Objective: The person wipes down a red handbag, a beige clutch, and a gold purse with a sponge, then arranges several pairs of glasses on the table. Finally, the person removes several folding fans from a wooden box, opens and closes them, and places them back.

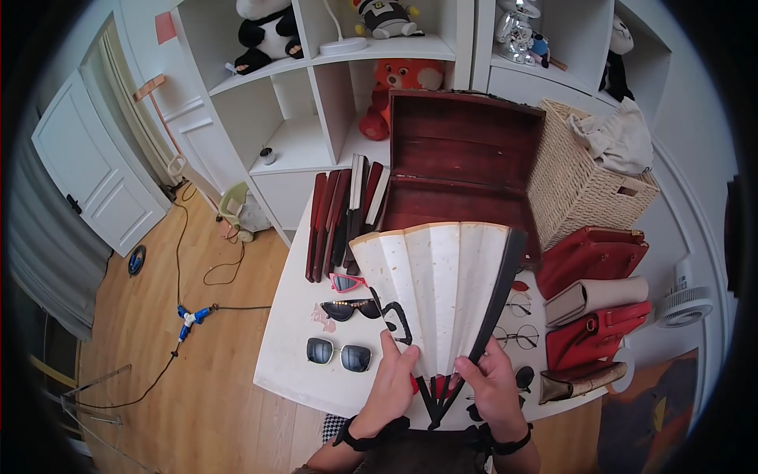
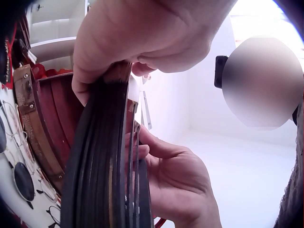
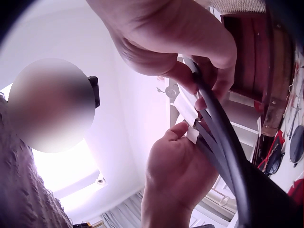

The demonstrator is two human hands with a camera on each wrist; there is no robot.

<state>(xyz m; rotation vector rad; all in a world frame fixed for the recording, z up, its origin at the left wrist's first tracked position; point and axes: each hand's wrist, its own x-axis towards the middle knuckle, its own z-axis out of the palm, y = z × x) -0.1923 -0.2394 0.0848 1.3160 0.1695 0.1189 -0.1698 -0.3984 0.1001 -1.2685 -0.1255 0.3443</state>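
A white pleated fan (image 1: pixel 434 284) with dark outer ribs is partly spread above the table, its pivot end toward the person. My left hand (image 1: pixel 390 387) pinches its left edge near the lower part of the leaf, thumb in front. On the right, my right hand (image 1: pixel 493 391) pinches the dark outer rib. The left wrist view shows a thick stack of dark ribs (image 2: pixel 97 156) under the left hand (image 2: pixel 147 33). In the right wrist view the right hand (image 3: pixel 175 38) has its fingertips on a dark rib (image 3: pixel 228 142).
Folded fans (image 1: pixel 328 225) lie beside an open red-brown case (image 1: pixel 466 142) at the back. Sunglasses (image 1: pixel 339 355) and other glasses (image 1: pixel 519 337) lie on both sides of the white table (image 1: pixel 284 347). Red bags (image 1: pixel 588 261) and a woven basket (image 1: pixel 588 174) stand at the right.
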